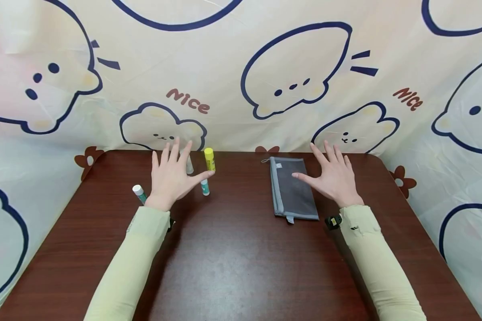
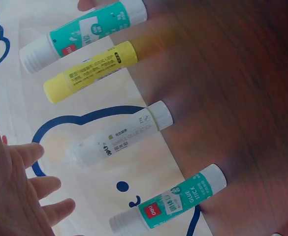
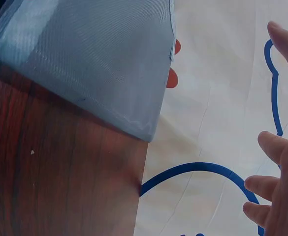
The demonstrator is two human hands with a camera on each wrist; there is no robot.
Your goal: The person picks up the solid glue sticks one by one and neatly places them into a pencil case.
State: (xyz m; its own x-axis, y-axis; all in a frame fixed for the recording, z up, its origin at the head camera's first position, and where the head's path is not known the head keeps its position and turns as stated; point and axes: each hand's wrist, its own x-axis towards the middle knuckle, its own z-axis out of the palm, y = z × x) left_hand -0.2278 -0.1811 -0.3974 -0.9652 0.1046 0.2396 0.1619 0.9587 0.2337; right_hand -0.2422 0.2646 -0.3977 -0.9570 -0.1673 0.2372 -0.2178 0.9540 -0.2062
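Observation:
With fingers spread, my left hand hovers over the table among several upright glue sticks and holds nothing. Around it stand a yellow glue stick, a white glue stick, and two teal-and-white ones: one teal glue stick left of the wrist, the other teal glue stick below the thumb. In the head view the hand partly hides the white one. My right hand, also spread and holding nothing, is beside a grey mesh zip pouch that lies flat, its thumb reaching over the pouch in the head view.
The dark brown wooden table has rounded back corners. Behind it and at both sides hangs a pale printed cloth with blue cartoon outlines. A dark wrist device sits at the right sleeve cuff.

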